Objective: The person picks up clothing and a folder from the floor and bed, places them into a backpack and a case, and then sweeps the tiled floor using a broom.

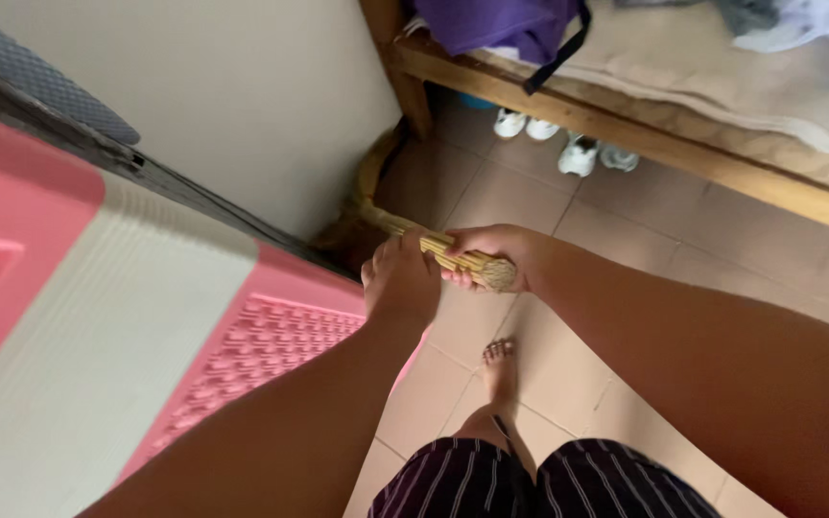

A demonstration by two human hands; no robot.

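At far left a pink and white plastic cabinet (98, 317) stands against the wall (242, 96), leaving a narrow corner. Your left hand (401, 280) is closed around the stick broom (434, 251), fingers wrapped over the bundled handle lower down, likely to steer it. Just to its right, your right hand (503, 255) clamps the cut top end, seemingly to press and guide. The broom slants down into the corner between cabinet and wooden bed frame (626, 129), bristles curling at the floor (626, 249). Your bare foot (500, 369) stands below. Further right, white shoes (578, 153) sit under the bed, purple cloth (501, 24) above.
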